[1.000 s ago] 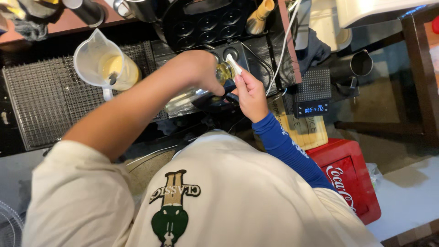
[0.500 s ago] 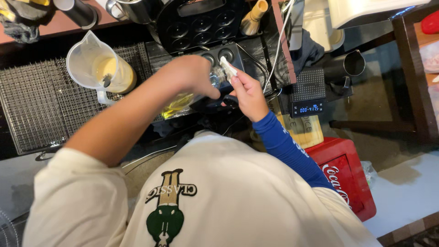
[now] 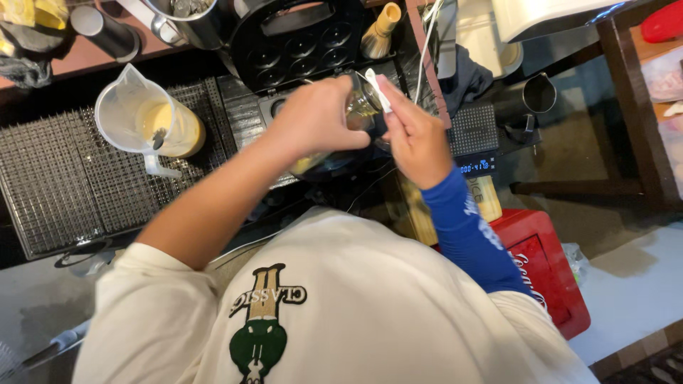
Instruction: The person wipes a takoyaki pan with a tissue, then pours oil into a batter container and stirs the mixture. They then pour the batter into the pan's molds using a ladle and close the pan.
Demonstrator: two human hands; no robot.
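My left hand (image 3: 316, 117), on a bare arm, grips a small clear glass jar (image 3: 361, 107) and holds it tilted above a dark bowl with something yellow in it (image 3: 313, 165). My right hand (image 3: 416, 139), in a blue sleeve, pinches a thin white spatula (image 3: 377, 89) whose tip rests at the jar's mouth. Both hands meet in front of a black moulded baking iron (image 3: 299, 43) with round cavities, standing open.
A clear jug of yellow batter (image 3: 153, 121) with a spoon stands on a black wire rack (image 3: 64, 185) at the left. A lit digital scale (image 3: 477, 167), a metal pitcher (image 3: 537, 92), a bamboo whisk (image 3: 380, 28) and a red crate (image 3: 548, 270) lie to the right.
Both hands, still with the jar and the spatula, have shifted slightly farther up and right toward the baking iron. The spatula now stands more upright at the jar's mouth.
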